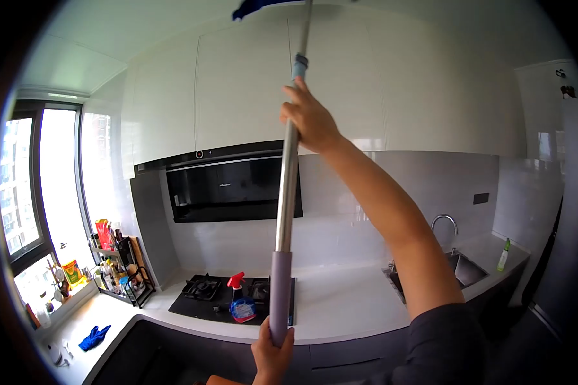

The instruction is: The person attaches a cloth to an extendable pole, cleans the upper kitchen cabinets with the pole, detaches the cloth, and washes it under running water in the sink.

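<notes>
- Fingers [291,112] of the right hand [315,125] are up high here, curled loosely round the metal pole [286,199], just under a pale blue collar [300,66].
- Down low, the left hand [273,356] is closed round the grey handle [280,289] of that same pole, thumb on one side, fingers on the other.
- And the pole itself? Standing nearly upright, leaning a touch right at the top, passing in front of the stove [192,306], hood [231,186] and cupboards [404,83].
- Up top there's a blue head [257,6], cut off by the edge of view; whether it touches anything, can't tell.
- Right beside the handle in this view, a spray bottle [243,309] with a red trigger, upright at the stove.
- Over to the right, a sink [474,269] with a curved tap [446,217], and a green-and-white bottle [503,255] beyond it on the white counter [340,305].
- Far left, a crumpled blue cloth [95,337] on the counter, a loaded rack [146,292] behind it, and a bright window [61,160].
</notes>
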{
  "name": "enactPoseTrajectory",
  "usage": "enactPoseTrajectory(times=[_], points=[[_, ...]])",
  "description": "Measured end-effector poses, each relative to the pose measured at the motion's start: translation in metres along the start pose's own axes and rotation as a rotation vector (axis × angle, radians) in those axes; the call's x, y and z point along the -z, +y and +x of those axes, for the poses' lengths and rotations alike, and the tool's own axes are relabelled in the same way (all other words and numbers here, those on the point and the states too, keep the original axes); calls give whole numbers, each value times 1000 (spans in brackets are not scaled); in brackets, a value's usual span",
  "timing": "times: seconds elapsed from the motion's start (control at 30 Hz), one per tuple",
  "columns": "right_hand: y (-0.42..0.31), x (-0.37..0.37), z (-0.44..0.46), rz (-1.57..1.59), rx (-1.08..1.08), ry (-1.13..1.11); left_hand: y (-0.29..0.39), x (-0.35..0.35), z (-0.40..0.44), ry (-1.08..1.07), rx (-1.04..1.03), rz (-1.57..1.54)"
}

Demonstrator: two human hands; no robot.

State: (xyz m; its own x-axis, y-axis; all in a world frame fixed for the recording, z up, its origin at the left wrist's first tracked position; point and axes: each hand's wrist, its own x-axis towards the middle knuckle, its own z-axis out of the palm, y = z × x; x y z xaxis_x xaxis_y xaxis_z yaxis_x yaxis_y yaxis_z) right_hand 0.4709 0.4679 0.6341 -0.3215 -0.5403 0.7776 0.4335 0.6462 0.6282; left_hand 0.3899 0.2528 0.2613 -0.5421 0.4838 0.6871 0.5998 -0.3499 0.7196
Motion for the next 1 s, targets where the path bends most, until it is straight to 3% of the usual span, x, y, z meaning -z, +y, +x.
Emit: enactPoseTrajectory(times=[0.07,0.27,0.37,0.73,0.87,1.0], points=[[21,16,-13,-23,-41,-31,13,-10,8,-106,6,29],[53,31,-23,-77,-151,7,34,-17,32,-69,-97,71],[47,14,-15,-69,-61,121,37,-1,33,-49,-106,83],[-38,-103,40,185,-1,251,5,39,21,256,35,196],[-74,-148,67,332,-30,186,-18,53,36,333,32,175],[-113,-199,86,256,-56,185,-59,74,59,359,38,160]])
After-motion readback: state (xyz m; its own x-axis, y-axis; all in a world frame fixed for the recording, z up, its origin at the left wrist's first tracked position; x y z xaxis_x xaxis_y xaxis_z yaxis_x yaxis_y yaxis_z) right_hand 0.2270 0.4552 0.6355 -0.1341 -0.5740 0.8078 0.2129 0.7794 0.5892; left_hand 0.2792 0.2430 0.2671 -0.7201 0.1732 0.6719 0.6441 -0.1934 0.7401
